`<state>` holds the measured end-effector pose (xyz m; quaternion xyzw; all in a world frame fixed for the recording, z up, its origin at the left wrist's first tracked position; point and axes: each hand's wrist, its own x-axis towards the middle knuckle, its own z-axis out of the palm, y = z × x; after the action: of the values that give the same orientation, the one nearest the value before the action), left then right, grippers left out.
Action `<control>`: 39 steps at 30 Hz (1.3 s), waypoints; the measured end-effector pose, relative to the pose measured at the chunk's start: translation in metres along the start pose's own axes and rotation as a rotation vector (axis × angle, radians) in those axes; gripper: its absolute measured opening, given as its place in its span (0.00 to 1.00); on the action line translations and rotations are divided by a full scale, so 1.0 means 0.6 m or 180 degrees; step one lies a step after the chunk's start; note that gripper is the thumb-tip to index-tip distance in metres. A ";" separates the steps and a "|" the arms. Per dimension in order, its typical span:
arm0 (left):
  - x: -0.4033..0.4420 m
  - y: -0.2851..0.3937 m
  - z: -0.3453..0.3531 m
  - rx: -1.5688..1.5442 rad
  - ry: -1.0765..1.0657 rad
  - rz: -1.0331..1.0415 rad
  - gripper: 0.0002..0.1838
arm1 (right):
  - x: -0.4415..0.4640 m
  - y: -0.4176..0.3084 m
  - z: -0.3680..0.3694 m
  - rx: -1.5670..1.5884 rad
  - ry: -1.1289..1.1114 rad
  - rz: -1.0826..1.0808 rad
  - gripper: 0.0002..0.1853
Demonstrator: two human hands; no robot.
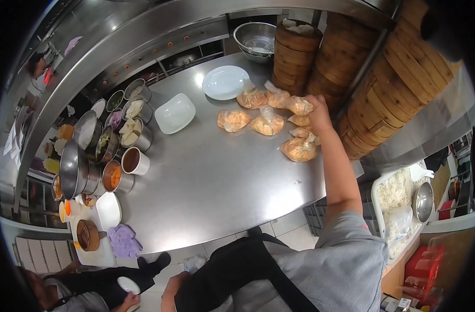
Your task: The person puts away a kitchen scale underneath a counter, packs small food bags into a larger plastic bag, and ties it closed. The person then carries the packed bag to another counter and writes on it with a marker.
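Step in hand, seemingly: handling filled bags (267,125) grouped on bench (211,182), right of and nearer than oval plate (226,82). Right hand (319,110) grasps held bag (301,106) by top, right of plate, fingers partly hidden. Left hand (176,285) low, far nearer than plate; cannot tell whether gripping. Any lift calls for firm hold on gathered plastic. Bamboo steamers (294,60), right of plate, crowd that side; metal bowl (250,37) beyond plate; square dish (175,113) left of plate.

Glossy metal table (211,182), plastic bags (267,124); wooden steamers (296,57)
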<state>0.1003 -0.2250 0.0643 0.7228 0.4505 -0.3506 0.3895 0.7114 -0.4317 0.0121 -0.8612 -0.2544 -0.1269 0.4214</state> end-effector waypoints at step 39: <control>-0.206 -0.207 0.155 -0.2840 0.3002 0.0626 0.11 | -0.674 -0.693 0.129 0.1901 -0.4788 -0.4453 0.20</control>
<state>-0.0719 -0.3176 0.0977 0.6059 0.6069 0.2616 0.4428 0.1458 -0.2900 0.0645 -0.2429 -0.9071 0.2906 0.1836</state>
